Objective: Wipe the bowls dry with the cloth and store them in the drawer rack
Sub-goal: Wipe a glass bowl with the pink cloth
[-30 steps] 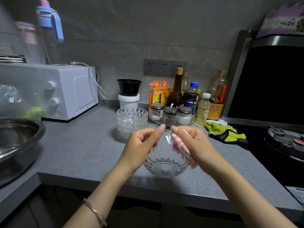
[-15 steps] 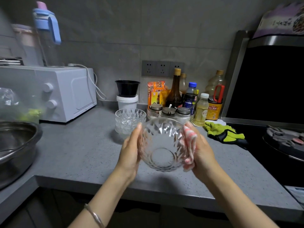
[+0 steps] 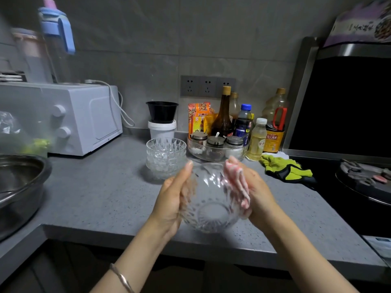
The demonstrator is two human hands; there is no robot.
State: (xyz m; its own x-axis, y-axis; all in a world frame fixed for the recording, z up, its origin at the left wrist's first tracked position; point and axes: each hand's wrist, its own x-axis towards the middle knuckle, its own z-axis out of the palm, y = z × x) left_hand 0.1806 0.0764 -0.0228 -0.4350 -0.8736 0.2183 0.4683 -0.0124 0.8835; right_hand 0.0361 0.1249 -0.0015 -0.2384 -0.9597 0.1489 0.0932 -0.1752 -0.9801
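Stack of bowls [image 3: 166, 157] stands on the counter [image 3: 95, 197] just behind the hands, beside a spice tray [image 3: 215, 153]. Bottles [image 3: 224, 115] stand behind the tray, gloves [image 3: 285, 170] lie at right, and a microwave [image 3: 69, 117] and pot [image 3: 19, 187] are at left.

Held bowl [image 3: 211, 204] is tilted above the counter's front edge. Left hand [image 3: 173, 201]: fingers straight, flat against the bowl's side. Right hand [image 3: 262, 199]: fingers extended, pressing the cloth [image 3: 237, 185] to the opposite side.

Bottle labels are illegible.

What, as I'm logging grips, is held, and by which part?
The glass bowl, by its sides: left hand on one side, right hand pressing the pink cloth against the other.
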